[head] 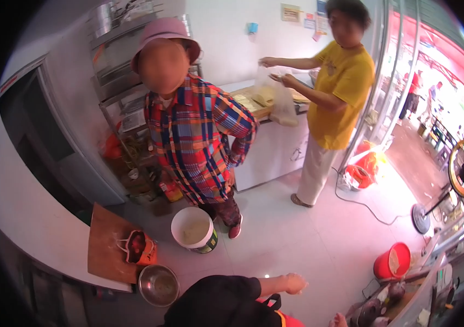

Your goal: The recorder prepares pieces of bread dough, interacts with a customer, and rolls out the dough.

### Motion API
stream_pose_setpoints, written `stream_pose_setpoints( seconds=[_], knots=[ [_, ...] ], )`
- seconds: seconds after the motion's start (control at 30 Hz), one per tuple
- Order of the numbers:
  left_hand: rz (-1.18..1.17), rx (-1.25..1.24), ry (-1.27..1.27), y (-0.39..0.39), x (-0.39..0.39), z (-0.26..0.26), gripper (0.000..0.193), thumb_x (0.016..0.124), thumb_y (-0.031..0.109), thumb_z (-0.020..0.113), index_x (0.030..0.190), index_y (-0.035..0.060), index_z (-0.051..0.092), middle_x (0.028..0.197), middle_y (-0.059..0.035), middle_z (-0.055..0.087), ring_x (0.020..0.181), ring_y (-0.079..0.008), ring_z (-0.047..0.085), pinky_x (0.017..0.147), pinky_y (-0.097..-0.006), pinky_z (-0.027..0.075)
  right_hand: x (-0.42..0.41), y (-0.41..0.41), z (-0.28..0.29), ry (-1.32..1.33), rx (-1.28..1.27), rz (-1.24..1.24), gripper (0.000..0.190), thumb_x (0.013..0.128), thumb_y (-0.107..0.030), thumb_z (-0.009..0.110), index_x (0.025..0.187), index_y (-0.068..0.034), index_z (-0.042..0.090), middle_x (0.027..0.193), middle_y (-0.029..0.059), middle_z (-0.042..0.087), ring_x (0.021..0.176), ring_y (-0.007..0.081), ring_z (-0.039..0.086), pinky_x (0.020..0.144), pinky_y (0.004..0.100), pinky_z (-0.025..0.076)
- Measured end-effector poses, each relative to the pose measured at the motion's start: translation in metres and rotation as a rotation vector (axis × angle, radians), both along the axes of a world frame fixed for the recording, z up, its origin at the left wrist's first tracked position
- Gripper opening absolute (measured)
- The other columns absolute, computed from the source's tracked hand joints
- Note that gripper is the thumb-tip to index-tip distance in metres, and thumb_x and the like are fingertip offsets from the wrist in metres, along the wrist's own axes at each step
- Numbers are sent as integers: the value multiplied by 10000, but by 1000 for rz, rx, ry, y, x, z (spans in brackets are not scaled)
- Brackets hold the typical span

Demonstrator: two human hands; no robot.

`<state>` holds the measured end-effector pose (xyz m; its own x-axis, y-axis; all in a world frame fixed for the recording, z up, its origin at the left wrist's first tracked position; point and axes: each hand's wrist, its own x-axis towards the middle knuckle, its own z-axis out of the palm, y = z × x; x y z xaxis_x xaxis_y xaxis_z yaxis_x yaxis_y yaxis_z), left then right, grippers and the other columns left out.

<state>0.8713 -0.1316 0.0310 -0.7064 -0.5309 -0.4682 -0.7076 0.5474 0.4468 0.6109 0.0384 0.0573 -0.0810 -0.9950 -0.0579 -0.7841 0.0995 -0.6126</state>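
My left hand [295, 283] reaches out from a short black sleeve [215, 300] at the bottom of the view, above the tiled floor. White, flour-like residue covers its fingers, which look partly curled; no held thing shows. Only a small part of my right hand [338, 321] appears at the bottom edge, and the rest is cut off. Below my left forearm is a red cloth with a yellow edge [287, 319]. To the left of my shoulder, a steel bowl [159, 286] stands beside a brown board [111, 245].
A person in a plaid shirt [199, 135] stands by a white bucket [191, 229]. Another, in yellow [342, 94], holds a plastic bag [283, 102] at a counter [271, 155]. An orange bag [146, 251], red bucket [391, 261], cable [367, 206] and standing fan [420, 218] are around.
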Motion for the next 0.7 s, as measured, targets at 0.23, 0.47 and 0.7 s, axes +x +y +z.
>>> stream_pose_setpoints(
  seconds=[0.23,0.47,0.7],
  knots=[
    [-146,-108,167,-14,-74,-25,334,838,278,617,1062,30,596,1038,-199,628,963,-370,606,824,-465,492,-58,23,14,-42,-136,-236,432,783,-46,597,1204,11,519,1162,213,566,1092,368,532,952,402,423],
    [-444,-82,192,31,-224,26,425,865,257,603,1219,37,522,1176,-173,581,1091,-352,550,919,-430,447,-137,108,15,58,-220,-664,421,813,-69,595,1223,-25,513,1222,188,537,1160,357,488,1003,402,391],
    [-623,76,298,100,-393,36,375,886,241,583,1203,42,558,1188,-168,585,1027,-305,600,851,-386,488,-165,235,-21,-6,-174,-1305,427,828,-81,576,1246,-39,498,1222,179,545,1135,348,513,962,388,426]
  ],
)
